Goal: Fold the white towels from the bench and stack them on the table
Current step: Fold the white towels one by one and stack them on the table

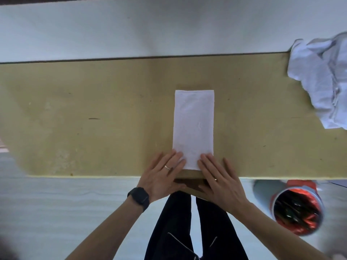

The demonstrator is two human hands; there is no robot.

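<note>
Your left hand (161,175) and right hand (219,181) lie flat, fingers straight, pressing the folded towel's (193,126) near end w/ fingertips. The towel lies lengthwise on the table (93,119); crumpled towels (323,81) sit far right of it.

The left hand (161,177) wears a thin gold band (167,167) at the base of one finger. Back from the fingers, at the wrist, sits a black watch (139,197) on a black strap. The right hand (219,182) has a slim ring (215,179) at a finger's base. The forearms carry no sleeves, and the black trousers (169,231) show thin pale lines.
</note>
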